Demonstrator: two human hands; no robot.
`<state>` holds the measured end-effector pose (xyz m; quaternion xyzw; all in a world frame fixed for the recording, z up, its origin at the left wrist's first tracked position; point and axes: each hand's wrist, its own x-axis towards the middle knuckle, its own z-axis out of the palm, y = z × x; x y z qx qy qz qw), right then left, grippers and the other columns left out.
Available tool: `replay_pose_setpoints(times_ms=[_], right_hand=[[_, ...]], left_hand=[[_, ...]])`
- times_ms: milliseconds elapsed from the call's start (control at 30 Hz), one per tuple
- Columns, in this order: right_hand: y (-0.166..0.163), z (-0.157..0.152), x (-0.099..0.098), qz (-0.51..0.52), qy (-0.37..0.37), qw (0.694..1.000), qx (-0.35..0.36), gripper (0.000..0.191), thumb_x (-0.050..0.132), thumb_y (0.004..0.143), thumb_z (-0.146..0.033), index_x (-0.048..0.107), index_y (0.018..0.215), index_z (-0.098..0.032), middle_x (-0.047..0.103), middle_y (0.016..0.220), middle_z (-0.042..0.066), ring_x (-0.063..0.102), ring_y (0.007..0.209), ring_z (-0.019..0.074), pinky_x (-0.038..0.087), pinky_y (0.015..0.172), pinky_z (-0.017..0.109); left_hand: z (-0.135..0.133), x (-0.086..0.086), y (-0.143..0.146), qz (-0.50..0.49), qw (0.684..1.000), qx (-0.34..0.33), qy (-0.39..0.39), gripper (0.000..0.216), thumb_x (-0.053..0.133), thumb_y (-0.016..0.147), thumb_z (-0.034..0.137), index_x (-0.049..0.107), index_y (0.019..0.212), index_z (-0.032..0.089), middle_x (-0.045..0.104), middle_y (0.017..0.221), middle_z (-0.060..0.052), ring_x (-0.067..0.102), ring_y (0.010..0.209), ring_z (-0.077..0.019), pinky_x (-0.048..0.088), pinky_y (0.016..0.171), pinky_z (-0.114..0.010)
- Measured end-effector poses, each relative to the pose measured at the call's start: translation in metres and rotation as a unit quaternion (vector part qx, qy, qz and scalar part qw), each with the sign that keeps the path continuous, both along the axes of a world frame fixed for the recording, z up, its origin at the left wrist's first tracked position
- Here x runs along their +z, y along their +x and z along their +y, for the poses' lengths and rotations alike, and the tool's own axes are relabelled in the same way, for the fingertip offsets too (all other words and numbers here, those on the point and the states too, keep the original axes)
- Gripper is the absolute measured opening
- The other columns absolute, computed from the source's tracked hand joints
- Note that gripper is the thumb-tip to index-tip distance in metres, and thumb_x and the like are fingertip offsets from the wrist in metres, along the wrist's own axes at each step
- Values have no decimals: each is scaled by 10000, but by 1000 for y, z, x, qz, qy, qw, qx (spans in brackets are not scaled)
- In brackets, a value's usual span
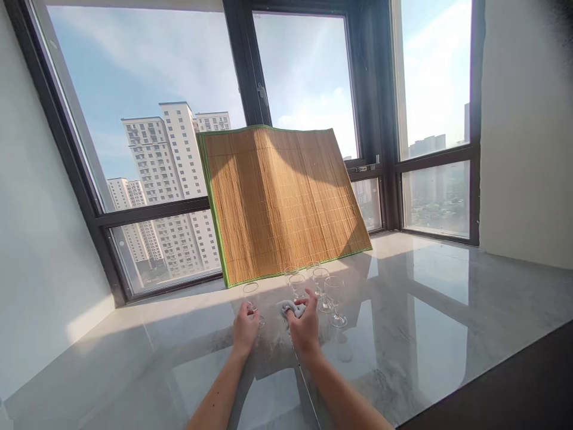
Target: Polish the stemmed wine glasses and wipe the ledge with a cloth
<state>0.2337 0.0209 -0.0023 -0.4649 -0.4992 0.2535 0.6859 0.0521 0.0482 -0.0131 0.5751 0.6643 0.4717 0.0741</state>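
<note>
My left hand (pixel 246 328) is closed around a clear stemmed glass (pixel 251 288), whose rim shows above the fingers and whose foot shows at their right. In my right hand (pixel 305 325) is a bunched grey-white cloth (pixel 290 308), gripped between thumb and fingers a little to the right of the held glass. Just beyond and right of that hand, several more clear stemmed glasses (pixel 335 292) stand upright on the glossy grey sill (pixel 403 334). Some of them are partly hidden behind the right hand's fingers.
A bamboo mat (pixel 286 203) with green edging leans against the dark window frame (pixel 255 65) behind the glasses. White walls (pixel 523 149) close the sill at both sides. Its front edge (pixel 483 370) runs along the lower right.
</note>
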Motion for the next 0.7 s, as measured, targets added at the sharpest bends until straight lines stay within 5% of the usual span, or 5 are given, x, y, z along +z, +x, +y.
replay_pose_setpoints(times_ms=[100,300,533,700], right_hand=[[-1,-3,4,-29,43,999,-3,571,549,782,-223,366,1324,-228,590,917,14,614,677,171,490,637,293],[0,-5,8,-89,107,990,32,540,529,763,-139,410,1282,-231,611,909,5,616,717,162,489,700,283],[0,-10,8,-183,157,966,88,537,487,755,-89,438,1271,-231,632,920,8,631,778,171,487,745,280],[2,-9,8,-213,149,963,67,500,472,773,-90,453,1255,-221,651,943,23,643,788,183,477,742,287]], left_hand=[[-4,4,6,7,999,-34,25,304,494,852,358,607,1083,195,702,847,-64,668,848,-239,474,761,-316],[-22,19,24,180,973,-50,136,356,437,903,299,677,1143,188,713,1079,-109,628,1022,-276,416,969,-417],[-43,39,31,267,962,13,49,377,404,824,98,735,923,247,704,989,-75,522,1105,-274,164,1152,-446],[-37,34,23,215,974,-52,37,312,413,761,78,687,734,226,674,847,-73,533,1011,-260,301,1055,-410]])
